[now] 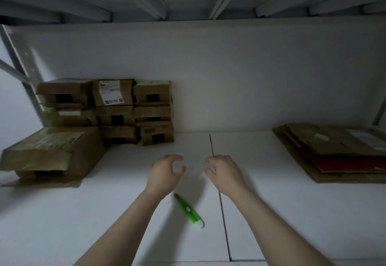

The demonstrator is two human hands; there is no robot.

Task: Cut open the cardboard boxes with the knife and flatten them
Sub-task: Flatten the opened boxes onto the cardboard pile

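Two empty hands, left hand (165,174) and right hand (224,174), are hovering loosely curled between boxes, needing another from the stacked cardboard boxes (117,109) at left; green utility knife (189,210) is lying just beneath, flattened cardboard (334,153) at right.

Cardboard boxes (117,109) are sitting stacked at the back left of the table (292,213), against the wall (250,77), with a larger box (52,153) lying just before them. Flattened cardboard (334,153) is lying piled at far right. The left hand (165,174) and right hand (224,174) are hovering side by side at centre, with the knife (189,210) lying on the table between the forearms.
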